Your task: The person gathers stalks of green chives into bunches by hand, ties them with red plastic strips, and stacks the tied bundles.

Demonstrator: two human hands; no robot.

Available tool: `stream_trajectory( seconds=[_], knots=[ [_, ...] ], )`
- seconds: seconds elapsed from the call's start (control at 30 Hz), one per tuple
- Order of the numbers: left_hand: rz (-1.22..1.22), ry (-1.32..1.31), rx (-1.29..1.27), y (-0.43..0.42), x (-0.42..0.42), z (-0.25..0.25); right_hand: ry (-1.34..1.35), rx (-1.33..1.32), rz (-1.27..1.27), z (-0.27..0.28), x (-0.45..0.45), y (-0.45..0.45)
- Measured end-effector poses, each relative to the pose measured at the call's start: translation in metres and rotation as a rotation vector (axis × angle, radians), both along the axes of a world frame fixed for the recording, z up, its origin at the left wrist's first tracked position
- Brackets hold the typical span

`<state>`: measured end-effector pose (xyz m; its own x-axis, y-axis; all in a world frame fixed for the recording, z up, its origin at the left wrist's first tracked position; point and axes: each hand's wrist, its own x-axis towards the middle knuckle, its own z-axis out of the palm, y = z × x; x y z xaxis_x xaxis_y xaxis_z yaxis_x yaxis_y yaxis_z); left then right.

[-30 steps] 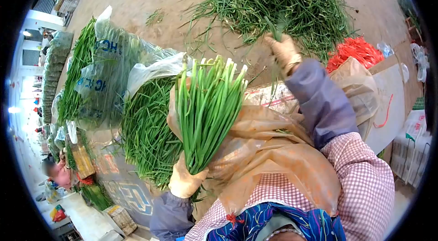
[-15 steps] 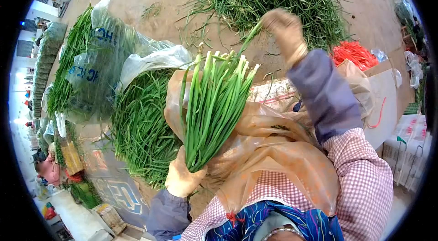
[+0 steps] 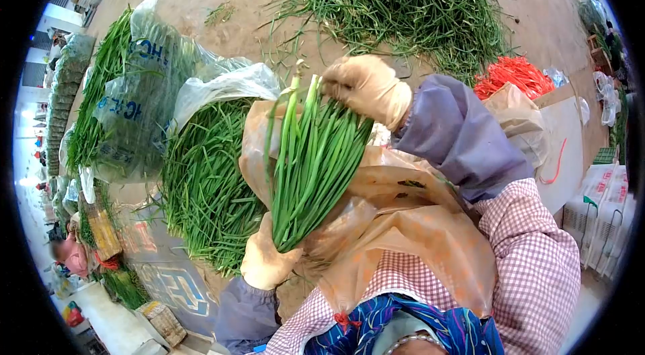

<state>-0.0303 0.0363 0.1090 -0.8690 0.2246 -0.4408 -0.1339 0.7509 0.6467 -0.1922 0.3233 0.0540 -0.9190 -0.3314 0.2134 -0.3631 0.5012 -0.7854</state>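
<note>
Left hand (image 3: 272,257) grips leafy bunch (image 3: 312,177) low, at left edge of plastic apron (image 3: 420,237), presumably exposing stalk ends (image 3: 313,88); right hand (image 3: 368,89) curls over these, contents unclear.

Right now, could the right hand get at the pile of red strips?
Probably yes: the right hand is at the stalk bunch, but its own sleeve aside, nothing seems to stand between it and the red strips.
</note>
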Motion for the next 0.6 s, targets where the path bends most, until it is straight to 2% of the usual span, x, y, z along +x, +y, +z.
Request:
stream_trajectory(
  seconds=[0.07, 0.1, 0.13, 0.17, 0.2, 0.23, 0.27, 0.33, 0.37, 0.4, 0.47, 0.5, 0.53, 0.6],
  knots=[
    [0.007, -0.004, 0.020, -0.002, 0.001, -0.003, 0.176, -0.203, -0.134, -0.018, -0.005, 0.015],
    [-0.005, 0.008, 0.018, -0.002, 0.001, -0.004, 0.210, -0.462, -0.213, -0.033, -0.017, 0.028],
    [-0.017, 0.024, 0.017, -0.003, 0.000, -0.004, 0.340, -0.318, -0.332, -0.040, -0.036, 0.053],
    [-0.031, 0.042, 0.016, -0.004, -0.001, -0.004, 0.028, -0.361, -0.563, -0.023, -0.036, 0.070],
    [-0.039, 0.041, 0.006, -0.004, -0.001, -0.004, -0.046, -0.400, -0.770, -0.027, -0.047, 0.096],
    [-0.047, 0.040, -0.005, -0.004, -0.001, -0.004, -0.185, -0.444, -0.807, -0.035, -0.053, 0.127],
    [-0.055, 0.038, -0.018, -0.004, 0.000, -0.004, -0.201, -0.364, -0.862, -0.055, -0.061, 0.154],
    [-0.056, 0.034, -0.018, -0.004, -0.002, -0.002, -0.299, -0.363, -0.824, -0.063, -0.050, 0.152],
    [-0.056, 0.027, -0.019, -0.003, -0.002, -0.002, -0.417, -0.407, -0.666, -0.062, -0.039, 0.142],
    [-0.060, 0.027, -0.012, -0.002, -0.002, -0.002, -0.514, -0.439, -0.625, -0.041, -0.022, 0.111],
    [-0.070, 0.031, -0.004, 0.000, -0.005, -0.002, -0.775, -0.780, -0.262, -0.041, -0.004, 0.084],
    [-0.069, 0.021, -0.015, 0.002, -0.006, 0.000, -0.860, -0.882, 0.041, -0.044, -0.001, 0.077],
    [-0.070, 0.009, -0.027, 0.004, -0.007, 0.002, -0.840, -0.816, 0.066, -0.038, 0.005, 0.059],
    [-0.066, -0.004, -0.027, 0.005, -0.008, 0.004, -0.835, -0.456, 0.039, -0.021, 0.007, 0.040]
  ],
)
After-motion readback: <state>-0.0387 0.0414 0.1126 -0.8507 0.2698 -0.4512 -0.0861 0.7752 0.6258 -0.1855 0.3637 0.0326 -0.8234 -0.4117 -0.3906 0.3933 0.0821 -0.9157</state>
